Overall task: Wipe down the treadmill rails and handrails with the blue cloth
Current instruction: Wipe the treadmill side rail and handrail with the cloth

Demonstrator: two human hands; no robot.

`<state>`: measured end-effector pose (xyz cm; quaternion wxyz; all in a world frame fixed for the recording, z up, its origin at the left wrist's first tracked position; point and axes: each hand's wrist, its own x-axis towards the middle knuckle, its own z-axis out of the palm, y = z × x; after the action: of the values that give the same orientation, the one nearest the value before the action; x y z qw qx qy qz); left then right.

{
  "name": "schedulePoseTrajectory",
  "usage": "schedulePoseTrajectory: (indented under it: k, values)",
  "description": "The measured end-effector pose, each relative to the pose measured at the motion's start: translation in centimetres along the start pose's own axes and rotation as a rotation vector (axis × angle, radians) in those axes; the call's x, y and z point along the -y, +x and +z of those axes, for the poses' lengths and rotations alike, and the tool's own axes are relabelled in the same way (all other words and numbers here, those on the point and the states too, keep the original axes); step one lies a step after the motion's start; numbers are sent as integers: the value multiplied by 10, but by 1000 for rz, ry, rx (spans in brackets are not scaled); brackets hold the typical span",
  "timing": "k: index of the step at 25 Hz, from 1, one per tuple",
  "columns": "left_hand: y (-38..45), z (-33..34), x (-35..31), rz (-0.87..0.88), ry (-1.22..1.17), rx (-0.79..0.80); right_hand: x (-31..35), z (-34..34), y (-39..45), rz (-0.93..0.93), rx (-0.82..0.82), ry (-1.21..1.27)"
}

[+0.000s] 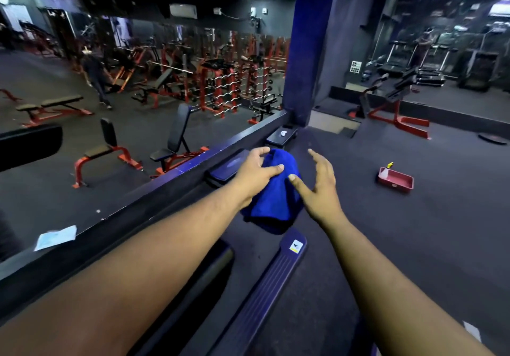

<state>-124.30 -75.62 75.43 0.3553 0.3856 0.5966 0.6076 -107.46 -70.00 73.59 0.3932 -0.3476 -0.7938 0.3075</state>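
Both arms stretched out ahead, and the blue cloth (271, 192) hangs between the hands, well above the floor. The left hand (255, 172) has it, fingers curled over the bunched top with the thumb pressed against the fabric, and the rest of the cloth drapes down below the wrist. The right hand (317, 183) is just to the right of it, fingers spread and relaxed, holding nothing; the thumb tip sits right at the cloth's edge, and whether it touches is hard to say. Below the cloth, a ribbed treadmill side rail (265, 295) runs from near to far, a small sticker at its far end. Left of it, a dark padded handrail (193, 289) comes in blurred. Farther right on the floor sits a red tray (396, 181) with a small yellow-topped bottle (390, 165) at its far corner. Left is a wall mirror (138, 93) full of red gym benches and racks.
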Motion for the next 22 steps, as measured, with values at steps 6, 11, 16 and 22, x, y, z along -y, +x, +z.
schedulePoseTrajectory:
  k: [6, 11, 16, 22]
  values:
    - [101, 50, 15, 66, -14, 11, -77, -27, 107, 342, 389, 424]
    - [178, 37, 23, 83, -43, -174, -112, -6, 207, 188, 424, 296]
    - [247, -26, 53, 53, -13, -267, -119, 62, 295, 89, 445, 329]
    - [284, -102, 65, 42, -92, -451, -106, 163, 364, 141, 515, 561]
